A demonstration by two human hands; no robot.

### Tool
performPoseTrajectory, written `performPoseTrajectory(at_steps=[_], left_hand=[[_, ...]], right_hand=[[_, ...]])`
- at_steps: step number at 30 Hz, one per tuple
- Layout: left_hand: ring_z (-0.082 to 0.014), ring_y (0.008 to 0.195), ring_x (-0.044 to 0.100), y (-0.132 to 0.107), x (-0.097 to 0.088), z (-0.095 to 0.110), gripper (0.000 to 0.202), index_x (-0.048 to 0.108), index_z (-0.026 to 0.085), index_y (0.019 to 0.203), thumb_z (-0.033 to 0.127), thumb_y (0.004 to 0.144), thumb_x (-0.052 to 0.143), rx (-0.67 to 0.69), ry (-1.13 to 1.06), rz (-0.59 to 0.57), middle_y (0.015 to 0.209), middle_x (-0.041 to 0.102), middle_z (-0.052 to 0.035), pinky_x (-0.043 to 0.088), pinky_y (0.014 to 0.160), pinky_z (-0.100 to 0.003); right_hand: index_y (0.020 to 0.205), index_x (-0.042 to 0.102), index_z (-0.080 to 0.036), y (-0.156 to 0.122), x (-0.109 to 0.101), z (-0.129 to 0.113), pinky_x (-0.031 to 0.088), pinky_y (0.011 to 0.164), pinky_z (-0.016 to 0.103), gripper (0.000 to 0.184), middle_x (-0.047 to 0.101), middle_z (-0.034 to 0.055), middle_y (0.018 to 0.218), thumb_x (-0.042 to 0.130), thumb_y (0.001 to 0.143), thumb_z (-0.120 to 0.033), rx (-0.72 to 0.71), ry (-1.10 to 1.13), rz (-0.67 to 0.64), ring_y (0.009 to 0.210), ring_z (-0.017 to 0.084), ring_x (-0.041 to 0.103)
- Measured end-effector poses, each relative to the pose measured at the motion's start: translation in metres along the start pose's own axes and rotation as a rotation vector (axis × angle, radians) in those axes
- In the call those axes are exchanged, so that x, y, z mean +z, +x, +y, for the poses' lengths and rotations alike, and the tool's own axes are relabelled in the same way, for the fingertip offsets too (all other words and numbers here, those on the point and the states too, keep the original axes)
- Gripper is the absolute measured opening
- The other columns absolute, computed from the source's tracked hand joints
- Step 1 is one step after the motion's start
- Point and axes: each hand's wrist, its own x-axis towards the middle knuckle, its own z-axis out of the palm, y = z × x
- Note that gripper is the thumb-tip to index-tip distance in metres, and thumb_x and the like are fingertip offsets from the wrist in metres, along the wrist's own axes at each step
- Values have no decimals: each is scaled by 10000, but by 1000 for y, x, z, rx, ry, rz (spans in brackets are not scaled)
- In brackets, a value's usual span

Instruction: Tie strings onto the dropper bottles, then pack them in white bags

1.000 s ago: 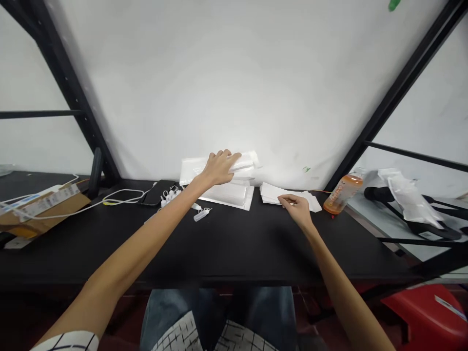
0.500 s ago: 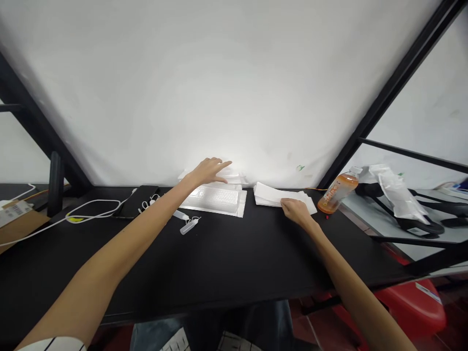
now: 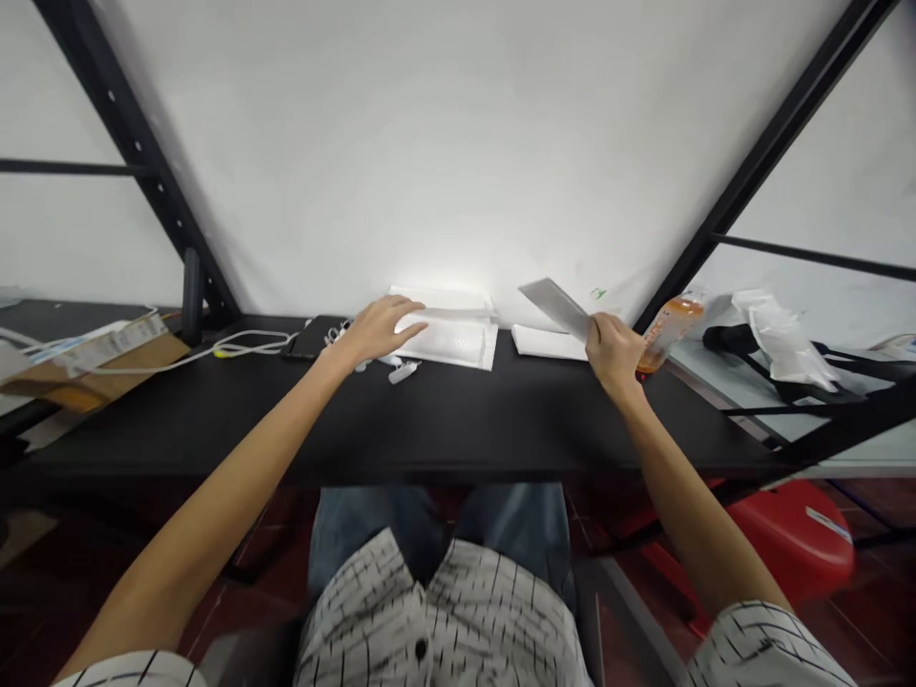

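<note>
My right hand (image 3: 614, 351) grips a flat, stiff-looking white paper piece (image 3: 554, 303) by its lower right end, tilted up above the desk. Just below it lies a stack of similar white pieces (image 3: 548, 343), partly hidden by the hand. My left hand (image 3: 383, 329), fingers stretched and thumb apart, is over the left end of some white bubble mailers (image 3: 458, 342); whether it touches them I cannot tell. Small clear plastic bottles (image 3: 403, 372) with caps lie beside that wrist.
An orange drink bottle (image 3: 669, 334) leans at the right by the black rack frame (image 3: 722, 210). Cardboard (image 3: 129, 361), a white cable (image 3: 207, 353) and a black box (image 3: 316, 336) lie left. Black items and a plastic bag (image 3: 780, 339) are far right. A red stool (image 3: 794, 539) stands below.
My right hand has lifted a white paper piece off the stack. My left hand has drawn back to the left end of the mailers. The camera view has tilted downward.
</note>
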Motion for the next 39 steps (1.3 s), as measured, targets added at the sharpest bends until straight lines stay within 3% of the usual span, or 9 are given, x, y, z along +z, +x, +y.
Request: performPoseTrajectory(at_steps=[3,8,12,18,21,25,27,33,39], left_hand=[[-266,1163,571,-49,-10,2,437,640,182,1211,462,950,428,-55,-79,105,1235,643,-102,441,1011,-420],[-232,1088,616,-109,-16,-12,357,705,182,1057,397,939,445,-132,-120,276,1133,692,-89,463,997,-369],[-214,959,660,-122,-22,-17,344,715,165,1014,372,920,458,-254,-190,303,1067,723,-88,515,891,-340],[-177,805,673,-111,-24,6,332,733,180,957,429,887,526,-194,-335,69,982,747,-46,527,732,-267],[-192,893,676,-112,-17,16,349,741,195,970,435,918,493,-134,-308,-138,1012,742,-37,513,770,-267],[-255,959,674,-118,-8,23,395,755,205,900,527,895,527,-117,-113,-323,1056,732,-58,493,808,-314],[-277,991,667,-118,-5,25,370,751,208,925,535,856,591,-140,-51,-341,1072,728,-68,488,815,-321],[-285,1036,646,-94,6,38,339,737,233,999,510,859,602,-137,-14,-348,1080,720,-70,494,804,-326],[-317,1062,613,-76,23,49,446,735,196,993,590,827,609,-117,9,-374,1093,686,-121,479,829,-361]], right_hand=[[963,681,-154,-4,-27,-41,499,762,298,262,741,123,994,420,941,-157,-133,173,175,886,208,687],[1037,691,-167,-16,-55,-115,551,857,345,257,734,130,1020,459,926,-155,-357,401,138,951,221,696],[1025,702,-183,-32,-55,-171,556,838,360,303,725,130,1019,413,941,-150,-600,549,-145,928,221,687],[933,684,-167,-52,-45,-231,496,685,311,302,717,116,951,384,972,-165,-823,702,-386,811,198,657],[950,699,-189,-43,-37,-242,470,694,285,270,724,93,1003,437,973,-251,-719,785,-459,864,194,659],[956,724,-175,-2,-10,-246,419,665,249,247,720,78,1048,505,949,-289,-378,744,-548,849,176,660],[975,731,-173,21,7,-248,392,648,246,214,716,69,1071,585,904,-313,-326,680,-623,829,171,653],[923,747,-210,42,42,-259,352,623,241,186,739,35,962,729,746,-265,-541,551,-976,854,199,643],[853,699,-158,36,46,-233,414,668,243,182,720,58,879,612,865,-317,-267,807,-829,814,175,641]])
